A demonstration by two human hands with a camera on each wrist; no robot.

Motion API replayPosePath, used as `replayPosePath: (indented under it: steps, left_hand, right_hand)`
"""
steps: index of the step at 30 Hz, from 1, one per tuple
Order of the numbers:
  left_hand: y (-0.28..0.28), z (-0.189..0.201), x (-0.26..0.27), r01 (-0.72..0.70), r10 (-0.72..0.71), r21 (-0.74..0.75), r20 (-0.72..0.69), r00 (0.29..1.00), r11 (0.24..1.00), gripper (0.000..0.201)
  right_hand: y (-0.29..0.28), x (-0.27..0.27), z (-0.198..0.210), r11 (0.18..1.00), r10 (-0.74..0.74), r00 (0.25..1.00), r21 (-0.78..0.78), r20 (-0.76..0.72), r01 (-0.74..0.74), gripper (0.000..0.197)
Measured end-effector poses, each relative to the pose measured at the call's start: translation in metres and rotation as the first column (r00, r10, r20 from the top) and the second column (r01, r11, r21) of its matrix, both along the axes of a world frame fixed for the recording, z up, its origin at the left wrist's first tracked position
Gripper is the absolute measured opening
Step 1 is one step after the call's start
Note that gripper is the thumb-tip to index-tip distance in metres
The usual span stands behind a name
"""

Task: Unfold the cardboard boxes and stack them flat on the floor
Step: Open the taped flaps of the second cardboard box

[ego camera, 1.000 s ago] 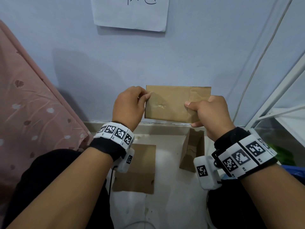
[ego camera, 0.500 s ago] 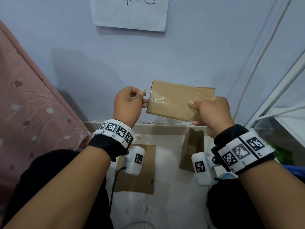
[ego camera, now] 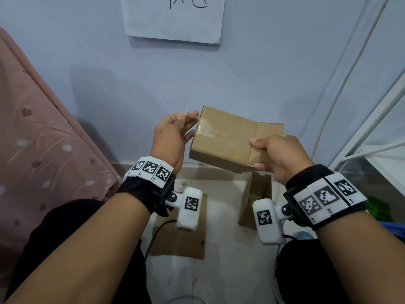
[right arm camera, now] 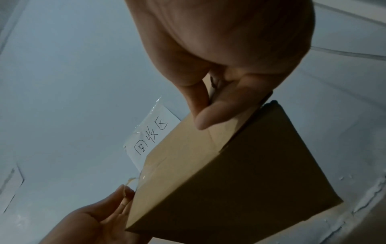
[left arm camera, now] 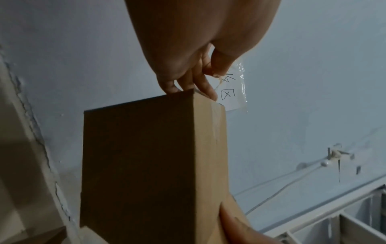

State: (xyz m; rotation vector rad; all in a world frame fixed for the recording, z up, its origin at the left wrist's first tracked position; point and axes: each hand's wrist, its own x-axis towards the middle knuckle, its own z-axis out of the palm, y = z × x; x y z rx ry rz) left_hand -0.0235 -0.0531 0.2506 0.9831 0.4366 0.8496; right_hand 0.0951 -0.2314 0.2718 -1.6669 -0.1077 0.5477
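Right hand (ego camera: 282,156) is gripping the cardboard box (ego camera: 228,139) at its right end, held in air before the wall. Left hand (ego camera: 173,137) is pinching clear tape (ego camera: 192,115) at the box's left edge. Flattened cardboard (ego camera: 182,240) is lying on the floor below.

right hand (right arm camera: 219,69) pinches cardboard box (right arm camera: 240,173); left hand (right arm camera: 100,219) pinches tape (right arm camera: 133,180).

Compared with a second ago, the left hand (ego camera: 173,137) no longer presses against the end of the cardboard box (ego camera: 232,139); it now sits just off that end, thumb and forefinger pinching a strip of clear tape (ego camera: 192,114) peeled up from the box's top face. The box itself tilts, its tape-side end raised, the end in the right hand (ego camera: 282,156) lower. The right hand grips slightly lower than before.
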Motion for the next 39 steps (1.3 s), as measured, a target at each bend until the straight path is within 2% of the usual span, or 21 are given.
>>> replayPosePath:
  steps: [4, 6, 7, 8, 10, 11, 14, 16, 18, 21, 24, 29, 34, 37, 39]
  left_hand:
    - [0.003, -0.003, 0.002, 0.022, -0.015, -0.100, 0.070, 0.997, 0.995, 0.019]
    - [0.003, -0.003, 0.002, 0.014, -0.004, -0.125, 0.080, 0.997, 0.992, 0.020]
    - [0.002, -0.003, 0.001, 0.016, -0.005, -0.129, 0.084, 0.996, 0.992, 0.020]
    - [0.000, -0.003, 0.001, 0.022, -0.011, -0.124, 0.086, 0.996, 0.992, 0.021]
    - [-0.005, -0.003, 0.000, 0.035, -0.027, -0.101, 0.076, 0.997, 0.994, 0.023]
    - [-0.009, -0.002, 0.001, 0.043, -0.037, -0.090, 0.064, 0.997, 0.995, 0.025]
    - [-0.022, -0.004, 0.004, 0.091, -0.088, -0.086, 0.031, 0.996, 0.992, 0.027]
    - [-0.032, -0.008, 0.006, 0.141, -0.139, -0.102, 0.027, 0.990, 0.985, 0.027]
    - [-0.039, -0.014, 0.009, 0.169, -0.169, -0.108, 0.006, 0.986, 0.980, 0.028]
    - [-0.038, -0.017, 0.012, 0.168, -0.168, -0.163, 0.017, 0.986, 0.972, 0.025]
    - [-0.031, -0.012, 0.014, 0.125, -0.110, -0.272, 0.069, 0.991, 0.954, 0.026]
    - [-0.020, -0.007, 0.015, 0.064, -0.035, -0.411, 0.079, 0.996, 0.909, 0.029]
    - [-0.012, -0.008, 0.018, 0.027, -0.036, -0.394, -0.016, 0.999, 0.919, 0.028]
    - [-0.011, -0.007, 0.017, -0.024, -0.010, -0.298, -0.111, 0.994, 0.954, 0.032]
    - [-0.009, -0.007, 0.016, -0.057, 0.012, -0.198, -0.225, 0.974, 0.978, 0.035]
  right_hand:
    - [0.001, 0.000, -0.003, 1.000, -0.027, 1.000, 0.013, -0.016, 0.027, 0.021]
    - [0.002, -0.003, -0.003, 0.999, -0.048, 0.998, 0.003, 0.033, 0.047, 0.027]
    - [0.002, -0.006, -0.004, 0.997, -0.064, 0.994, -0.026, 0.093, 0.066, 0.037]
    - [0.002, -0.008, -0.006, 0.992, -0.061, 0.980, -0.098, 0.189, 0.081, 0.055]
    - [0.002, -0.011, -0.010, 0.938, 0.072, 0.899, -0.335, 0.432, 0.086, 0.101]
    - [0.002, -0.014, -0.012, 0.890, 0.188, 0.836, -0.450, 0.516, 0.077, 0.116]
    - [0.007, -0.026, -0.025, 0.782, 0.495, 0.645, -0.622, 0.583, -0.039, 0.132]
    - [0.014, -0.036, -0.038, 0.744, 0.589, 0.575, -0.658, 0.568, -0.113, 0.138]
    - [0.021, -0.044, -0.049, 0.736, 0.605, 0.568, -0.663, 0.558, -0.134, 0.140]
    - [0.027, -0.048, -0.056, 0.775, 0.539, 0.575, -0.629, 0.615, -0.054, 0.128]
    - [0.031, -0.047, -0.056, 0.792, 0.525, 0.524, -0.611, 0.671, -0.011, 0.120]
    - [0.035, -0.042, -0.057, 0.829, 0.482, 0.545, -0.558, 0.686, -0.031, 0.120]
    - [0.033, -0.041, -0.057, 0.809, 0.507, 0.508, -0.588, 0.697, -0.002, 0.119]
    - [0.033, -0.043, -0.057, 0.792, 0.532, 0.484, -0.610, 0.695, 0.005, 0.120]
    - [0.033, -0.044, -0.057, 0.780, 0.548, 0.461, -0.625, 0.697, 0.017, 0.120]
